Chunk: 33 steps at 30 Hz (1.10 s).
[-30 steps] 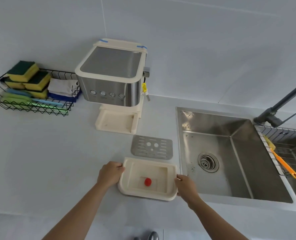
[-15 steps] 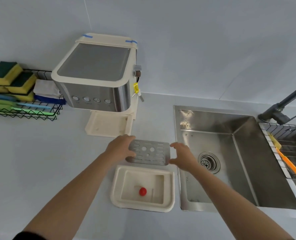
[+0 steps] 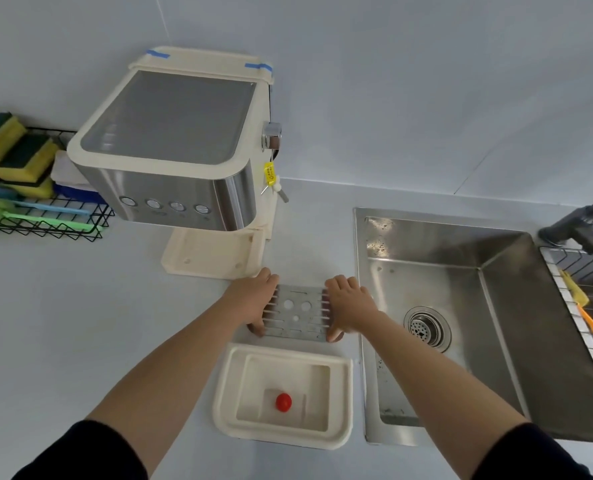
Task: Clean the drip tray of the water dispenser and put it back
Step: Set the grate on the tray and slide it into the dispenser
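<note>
Between water dispenser [image 3: 184,150] and cream plastic drip tray [image 3: 225,393], left hand [image 3: 253,303] and right hand [image 3: 347,306] grip the flat, slotted metal grate [image 3: 298,315] by its short ends, hiding both. It seems barely off the counter [image 3: 80,323]. A round red float [image 3: 283,402] sits in the rectangular tray.

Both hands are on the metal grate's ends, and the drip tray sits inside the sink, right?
Not quite: head view shows the drip tray on the counter beside the sink. The left hand and right hand do hold the ends of the metal grate.
</note>
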### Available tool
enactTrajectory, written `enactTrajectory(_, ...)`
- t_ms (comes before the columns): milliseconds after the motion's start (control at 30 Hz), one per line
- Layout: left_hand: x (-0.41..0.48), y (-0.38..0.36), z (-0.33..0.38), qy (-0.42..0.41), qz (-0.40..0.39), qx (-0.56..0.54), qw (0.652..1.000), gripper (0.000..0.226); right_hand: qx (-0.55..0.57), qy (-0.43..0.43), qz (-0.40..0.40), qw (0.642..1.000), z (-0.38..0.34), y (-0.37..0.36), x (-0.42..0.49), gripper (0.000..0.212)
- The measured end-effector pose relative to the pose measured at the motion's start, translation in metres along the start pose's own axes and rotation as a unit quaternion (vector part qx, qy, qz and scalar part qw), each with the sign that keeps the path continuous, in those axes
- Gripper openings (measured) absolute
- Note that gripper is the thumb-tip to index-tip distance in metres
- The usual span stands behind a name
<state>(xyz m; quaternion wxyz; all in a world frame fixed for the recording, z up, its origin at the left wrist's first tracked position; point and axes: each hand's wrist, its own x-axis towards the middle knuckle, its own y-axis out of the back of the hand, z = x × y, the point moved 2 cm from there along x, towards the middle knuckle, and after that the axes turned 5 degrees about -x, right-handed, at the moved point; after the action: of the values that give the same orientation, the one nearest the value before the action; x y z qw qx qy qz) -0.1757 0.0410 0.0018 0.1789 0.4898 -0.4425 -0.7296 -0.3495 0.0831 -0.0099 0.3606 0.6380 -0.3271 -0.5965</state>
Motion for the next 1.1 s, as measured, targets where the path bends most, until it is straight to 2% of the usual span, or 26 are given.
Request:
enactTrajectory(367,0.001,0.005,-0.003,0.004,0.004,-0.015,1.000,0.083,0.011,-0.019,-0.003,1.000,0.002,-0.001,0.003,0.093)
enactTrajectory(567,-0.007,-0.006,-0.014,-0.009,0.083,-0.078,0.993,0.088,0.099,-0.025,0.019,0.995,0.004,-0.005,-0.009,0.087)
enactTrajectory(700,-0.016,-0.019,-0.018,0.006,0.114,-0.230,0.966,0.093,0.262,-0.030,0.051,0.963,0.006,-0.008,-0.019,0.078)
enactTrajectory(833,-0.025,-0.023,-0.019,0.027,0.128,-0.378,0.916,0.088,0.336,-0.066,0.072,0.937,0.009,-0.017,-0.026,0.075)
enactTrajectory(1000,-0.034,-0.015,-0.021,0.057,0.166,-0.436,0.883,0.085,0.448,-0.097,0.118,0.881,0.012,-0.013,-0.037,0.074)
enactTrajectory(1100,-0.045,-0.003,-0.021,0.054,0.207,-0.455,0.865,0.072,0.502,-0.105,0.143,0.846,0.013,-0.004,-0.048,0.074)
